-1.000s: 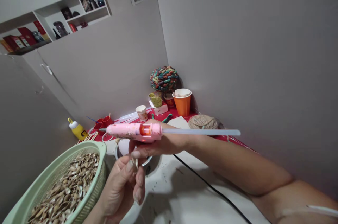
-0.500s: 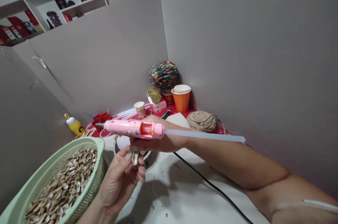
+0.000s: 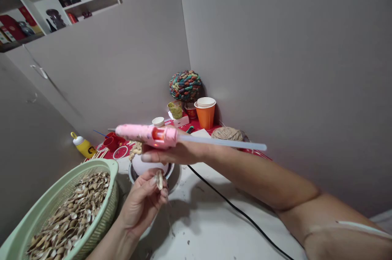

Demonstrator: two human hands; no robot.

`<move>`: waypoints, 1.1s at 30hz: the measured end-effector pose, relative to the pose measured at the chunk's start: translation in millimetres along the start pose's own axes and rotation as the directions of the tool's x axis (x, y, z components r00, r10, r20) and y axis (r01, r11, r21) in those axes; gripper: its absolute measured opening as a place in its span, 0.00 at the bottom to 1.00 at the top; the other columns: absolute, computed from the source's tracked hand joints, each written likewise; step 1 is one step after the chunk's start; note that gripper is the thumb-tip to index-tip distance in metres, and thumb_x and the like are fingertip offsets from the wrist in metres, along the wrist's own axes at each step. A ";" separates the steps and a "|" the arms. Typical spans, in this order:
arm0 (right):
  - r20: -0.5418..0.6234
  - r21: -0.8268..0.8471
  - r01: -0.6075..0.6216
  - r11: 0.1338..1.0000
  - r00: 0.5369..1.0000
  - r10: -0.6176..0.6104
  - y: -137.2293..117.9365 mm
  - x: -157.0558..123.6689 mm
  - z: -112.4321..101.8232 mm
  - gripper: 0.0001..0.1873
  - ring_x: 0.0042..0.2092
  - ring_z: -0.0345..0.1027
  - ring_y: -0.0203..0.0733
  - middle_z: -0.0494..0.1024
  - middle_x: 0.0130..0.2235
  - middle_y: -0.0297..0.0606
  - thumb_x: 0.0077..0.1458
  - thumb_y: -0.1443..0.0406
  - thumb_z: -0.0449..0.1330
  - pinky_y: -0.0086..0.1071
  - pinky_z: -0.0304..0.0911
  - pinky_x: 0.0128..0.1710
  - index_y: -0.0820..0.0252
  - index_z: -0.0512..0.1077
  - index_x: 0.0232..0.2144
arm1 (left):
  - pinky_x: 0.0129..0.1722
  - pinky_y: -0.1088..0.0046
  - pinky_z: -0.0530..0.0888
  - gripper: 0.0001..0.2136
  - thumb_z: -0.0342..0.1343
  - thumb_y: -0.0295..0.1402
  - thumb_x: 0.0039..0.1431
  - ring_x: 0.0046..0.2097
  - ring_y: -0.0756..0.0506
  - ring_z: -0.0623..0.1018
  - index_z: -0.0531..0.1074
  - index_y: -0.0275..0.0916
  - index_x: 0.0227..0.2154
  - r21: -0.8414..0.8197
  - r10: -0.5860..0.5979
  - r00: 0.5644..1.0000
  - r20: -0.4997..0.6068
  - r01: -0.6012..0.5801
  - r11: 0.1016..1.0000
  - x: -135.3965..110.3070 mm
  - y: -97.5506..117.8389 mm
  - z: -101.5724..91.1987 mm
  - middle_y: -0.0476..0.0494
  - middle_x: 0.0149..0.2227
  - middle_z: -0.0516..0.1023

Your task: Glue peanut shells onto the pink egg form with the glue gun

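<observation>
A half peanut shell (image 3: 159, 180) is pinched between the thumb and fingers of my left hand (image 3: 139, 201), its pale hollow side showing. Above it, my right hand (image 3: 180, 153) grips a pink hot glue gun (image 3: 134, 132), whose nozzle points left. A long translucent glue stick (image 3: 223, 142) sticks out of the gun's back end. Behind both hands a white round form (image 3: 142, 165) sits in a metal bowl (image 3: 131, 175), with several peanut shells (image 3: 135, 151) at its upper left. My hands partly hide the bowl and the form.
On the left stands a green colander (image 3: 114, 192) full of peanut shells (image 3: 72, 215). A black cord (image 3: 226, 198) crosses the white tabletop (image 3: 202, 231). Farther back are red cups (image 3: 112, 141), an orange cup (image 3: 205, 115), a twine ball (image 3: 228, 134) and a colourful shell-like ball (image 3: 185, 85).
The glue gun has moved up and left, away from the peanut shell. My left hand has turned slightly, still holding the shell. More of the white form now shows.
</observation>
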State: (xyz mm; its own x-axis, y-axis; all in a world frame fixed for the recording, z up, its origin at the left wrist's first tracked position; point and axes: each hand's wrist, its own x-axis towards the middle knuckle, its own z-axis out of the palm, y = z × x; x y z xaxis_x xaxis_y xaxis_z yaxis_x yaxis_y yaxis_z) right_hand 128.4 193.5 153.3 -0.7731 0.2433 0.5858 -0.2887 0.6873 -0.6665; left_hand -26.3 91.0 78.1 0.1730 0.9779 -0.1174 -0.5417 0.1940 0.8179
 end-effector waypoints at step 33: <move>-0.518 0.472 -0.431 0.769 0.570 0.638 51.2 -91.8 53.6 0.30 0.21 0.56 0.29 0.65 0.19 0.31 0.50 0.39 0.56 0.24 0.50 0.20 0.63 0.68 0.25 | 0.26 0.78 0.77 0.09 0.69 0.30 0.48 0.25 0.49 0.80 0.79 0.31 0.31 0.147 -0.303 0.936 0.177 0.279 0.949 21.4 -53.9 -29.7 0.43 0.26 0.79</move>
State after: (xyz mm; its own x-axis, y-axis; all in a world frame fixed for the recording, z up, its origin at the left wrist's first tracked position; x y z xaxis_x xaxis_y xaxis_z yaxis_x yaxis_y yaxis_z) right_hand 154.3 169.8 40.6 -0.3327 0.9314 0.1479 -0.1548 0.1007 -0.9828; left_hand -17.9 103.8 14.7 0.4717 0.8432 -0.2580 -0.3445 0.4455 0.8263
